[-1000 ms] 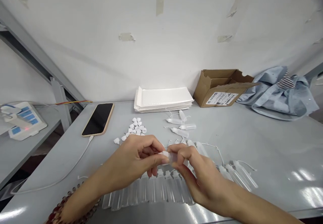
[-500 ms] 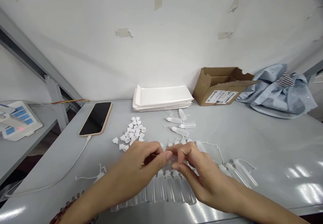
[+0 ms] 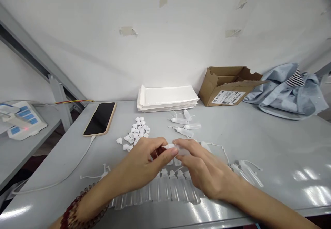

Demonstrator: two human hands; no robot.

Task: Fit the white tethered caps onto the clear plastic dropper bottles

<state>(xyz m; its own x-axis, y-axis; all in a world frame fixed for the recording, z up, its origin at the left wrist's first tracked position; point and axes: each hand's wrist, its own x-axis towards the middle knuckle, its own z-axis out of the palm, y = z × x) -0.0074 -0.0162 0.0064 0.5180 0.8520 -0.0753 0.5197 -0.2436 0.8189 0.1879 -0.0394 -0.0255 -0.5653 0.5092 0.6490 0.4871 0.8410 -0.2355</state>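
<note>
Honestly, the left hand [image 3: 146, 160] has its fingers clamped on a white cap [image 3: 169, 146], but I can't tell if the right hand's [image 3: 205, 170] fingers grip the small bottle [image 3: 183, 151] or just surround it. Both are back from the counter's [image 3: 227, 129] front edge. A loose hold could let the bottle spin or the cap sit crooked.

Fingers [image 3: 192, 147] partly hide the held bottle [image 3: 183, 151]; box label [image 3: 228, 97] seems unreadable.
</note>
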